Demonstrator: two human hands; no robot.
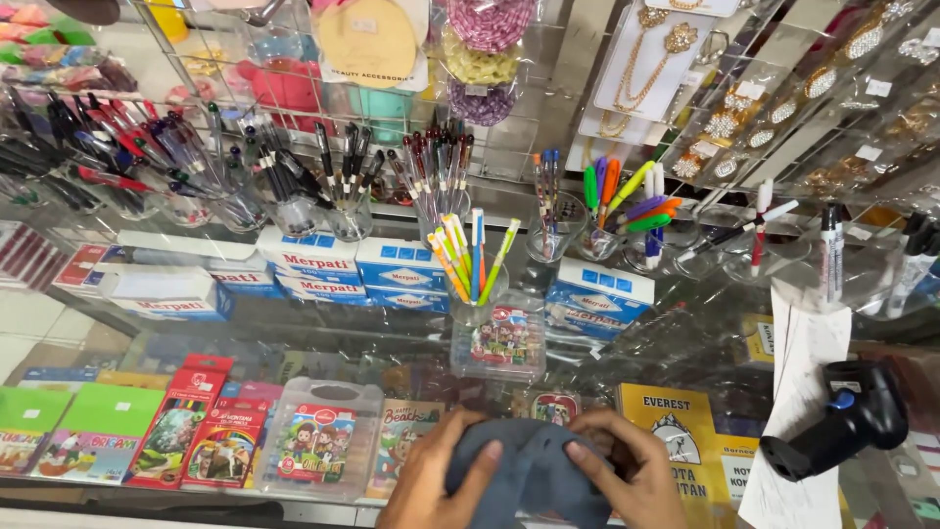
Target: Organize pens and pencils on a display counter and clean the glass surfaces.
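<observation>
A grey-blue cloth (532,470) is pressed on the glass surface (323,328) at six o'clock in the view. It is gripped at its left edge by the left hand (439,480) and at its right edge by the right hand (627,470); on each hand the fingers are curled over the fabric and closed on it. The lower part of the cloth and both wrists are cut off by the frame edge.

At twelve o'clock from the cloth, a clear cup (477,294) is filled with coloured pens. Behind it, toward eleven o'clock, a row of clear cups (245,211) is packed with dark and red pens. Toward one o'clock, a cup of highlighters (599,240) is seen. A black barcode scanner (842,416) rests at three o'clock, beside a white paper slip (798,411). A clear plastic crayon case (321,441) lies under the glass at nine o'clock. Goods under the glass are blurred by reflections, and the contents of the blue-and-white boxes (323,264) cannot be told.
</observation>
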